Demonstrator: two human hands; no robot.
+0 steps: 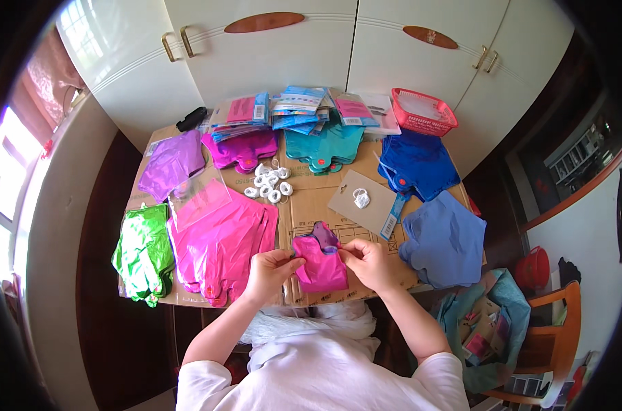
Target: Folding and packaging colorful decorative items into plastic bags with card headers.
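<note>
Both my hands hold a small bundle of folded foil balloons, bright pink on top with a purple one showing behind it. My left hand pinches its left edge and my right hand pinches its right edge, just above the cardboard-covered table. A flat pile of pink foil balloons lies directly left of my left hand.
Foil balloon piles ring the table: green, purple, magenta, teal, dark blue, pale blue. Small white ribbon rolls sit mid-table, packets and a red basket at the back. A wooden chair stands right.
</note>
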